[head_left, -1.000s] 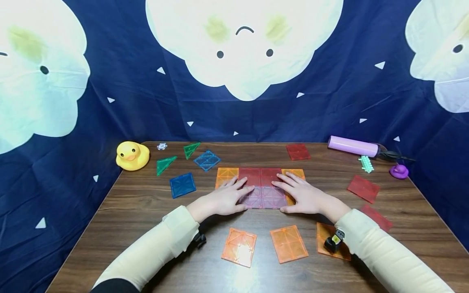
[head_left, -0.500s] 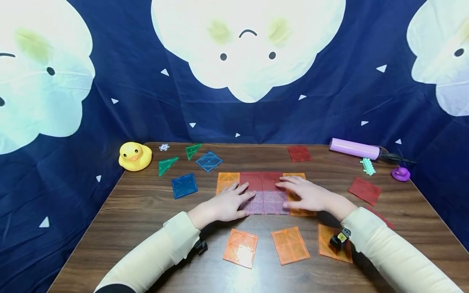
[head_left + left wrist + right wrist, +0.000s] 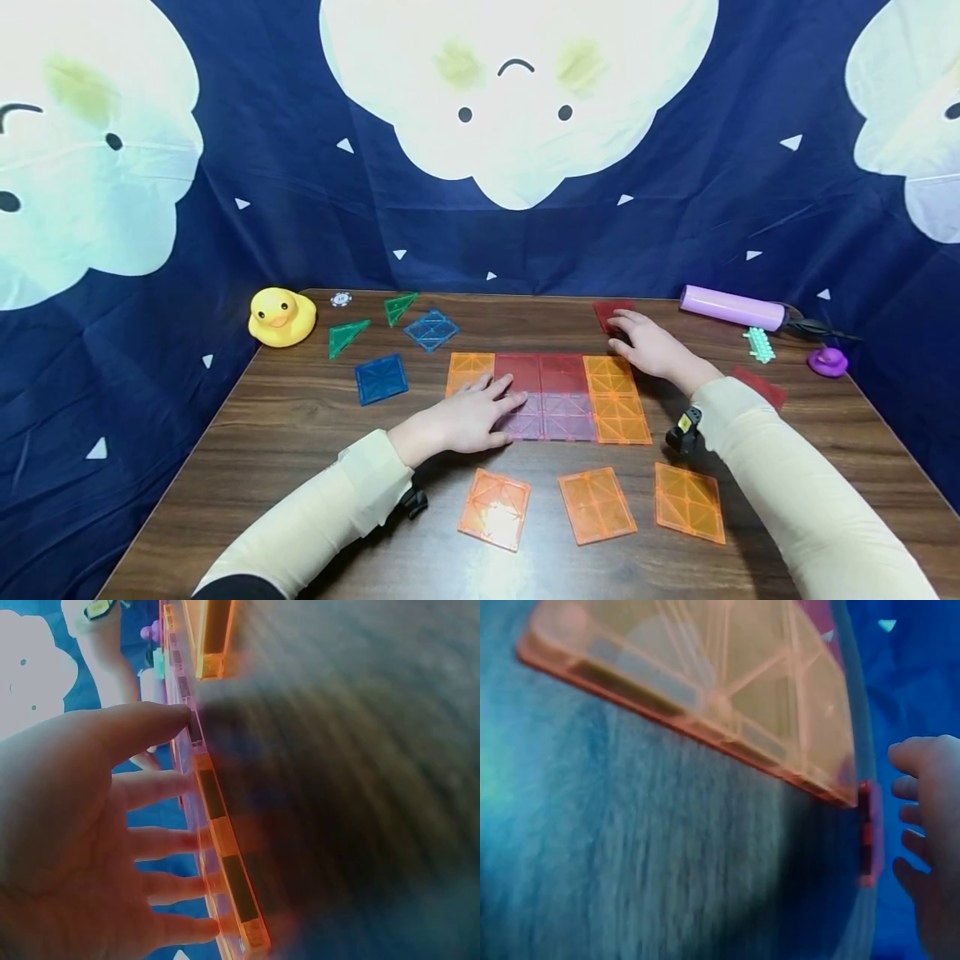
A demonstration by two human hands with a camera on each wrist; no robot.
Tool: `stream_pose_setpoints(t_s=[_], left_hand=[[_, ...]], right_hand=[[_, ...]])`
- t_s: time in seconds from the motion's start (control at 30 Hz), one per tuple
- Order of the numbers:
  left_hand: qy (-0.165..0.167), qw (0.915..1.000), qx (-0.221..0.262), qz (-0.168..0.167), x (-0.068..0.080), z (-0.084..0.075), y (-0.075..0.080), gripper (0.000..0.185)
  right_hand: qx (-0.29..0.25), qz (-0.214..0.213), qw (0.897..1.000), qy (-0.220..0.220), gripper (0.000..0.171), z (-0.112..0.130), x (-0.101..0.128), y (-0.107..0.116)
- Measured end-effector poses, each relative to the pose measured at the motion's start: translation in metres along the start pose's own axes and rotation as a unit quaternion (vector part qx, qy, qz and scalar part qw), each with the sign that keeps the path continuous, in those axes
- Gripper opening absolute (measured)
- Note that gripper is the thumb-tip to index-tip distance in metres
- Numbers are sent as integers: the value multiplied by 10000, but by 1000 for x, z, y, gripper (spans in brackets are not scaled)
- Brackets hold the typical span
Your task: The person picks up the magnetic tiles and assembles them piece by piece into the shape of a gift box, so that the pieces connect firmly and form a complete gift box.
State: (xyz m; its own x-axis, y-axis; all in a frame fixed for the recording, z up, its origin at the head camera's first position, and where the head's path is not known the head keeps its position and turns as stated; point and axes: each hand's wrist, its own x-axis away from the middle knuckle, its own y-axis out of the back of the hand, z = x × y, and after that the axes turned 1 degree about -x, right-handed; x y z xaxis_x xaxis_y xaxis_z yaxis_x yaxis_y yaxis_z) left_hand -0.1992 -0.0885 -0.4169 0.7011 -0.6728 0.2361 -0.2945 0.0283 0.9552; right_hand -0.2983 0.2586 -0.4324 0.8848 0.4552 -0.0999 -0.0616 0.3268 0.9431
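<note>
dark wooden table [image 3: 285, 433], navy backdrop cloth [image 3: 285, 208] behind, printed white cloud faces [image 3: 517, 92], small white triangles

Flat red square tile [image 3: 609, 313] near table's far edge.

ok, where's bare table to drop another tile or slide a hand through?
Bare wood lies left of the blue square tile down to the near left edge, and on the far right between the right sleeve and the table edge. It is crowded around the joined tile mat, the three orange tiles in front, and the far-left duck and green triangles.
</note>
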Motion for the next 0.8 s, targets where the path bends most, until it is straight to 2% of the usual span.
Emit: stream_pose_setpoints(t_s=[0.27,0.63,0.8], left_hand=[[-3,9999,-125,119,-3,2,-6,68],[10,9996,-269,30,0,0,-10,67],[26,9995,-302,21,-2,-1,-9,67]], right_hand=[[156,172,9997,13,50,5,-10,-10],[-7,277,9979,590,41,41,-21,-19],[-103,402,9958,816,42,58,-26,-25]])
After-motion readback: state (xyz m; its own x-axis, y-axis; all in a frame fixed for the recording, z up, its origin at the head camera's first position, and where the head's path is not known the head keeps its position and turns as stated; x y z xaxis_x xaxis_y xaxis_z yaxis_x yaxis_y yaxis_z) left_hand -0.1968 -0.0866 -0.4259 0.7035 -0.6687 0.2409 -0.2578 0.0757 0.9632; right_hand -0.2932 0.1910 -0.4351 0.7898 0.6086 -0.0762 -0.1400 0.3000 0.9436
